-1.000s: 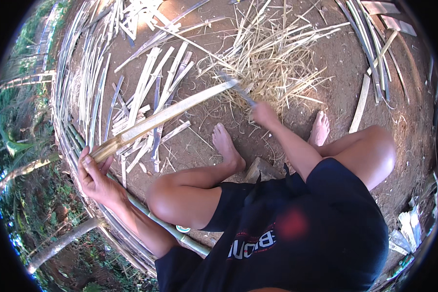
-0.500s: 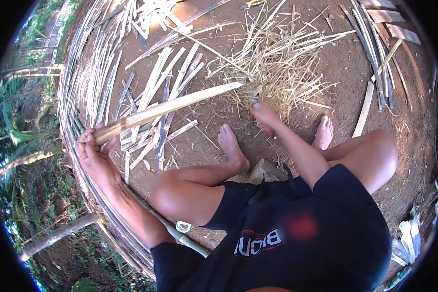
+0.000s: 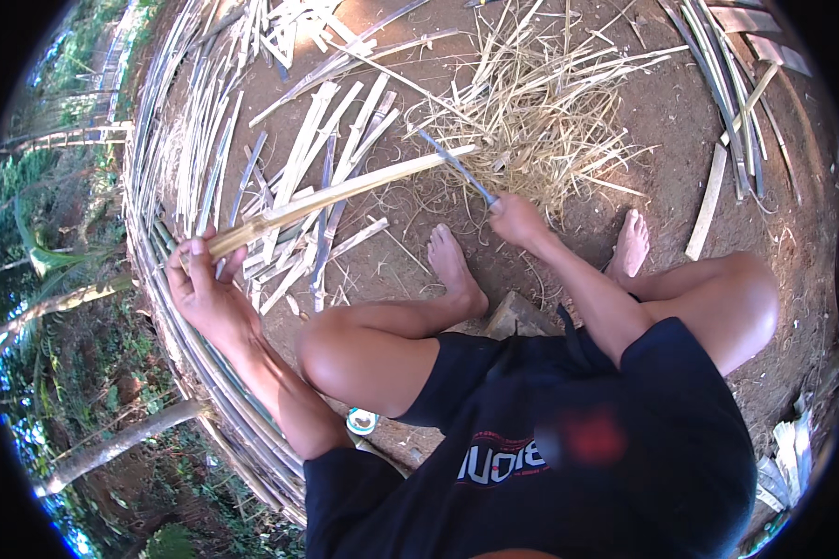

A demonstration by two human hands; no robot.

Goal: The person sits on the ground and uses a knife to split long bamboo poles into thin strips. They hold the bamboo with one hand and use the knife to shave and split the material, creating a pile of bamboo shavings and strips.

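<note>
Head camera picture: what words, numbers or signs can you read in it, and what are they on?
Dark T-shirt: large white letters with small red print; I'm not copying the wording.
Red patch on the shirt: too blurred to read.
Round white-and-green object by the left knee: marking too small to read.
Bamboo strip and knife: no writing visible.

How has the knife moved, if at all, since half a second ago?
Yes, leftward: judged against the pile of shavings, the tip of the knife now lies nearer the pile's left edge. In this view, the blade crosses the bamboo strip.
</note>
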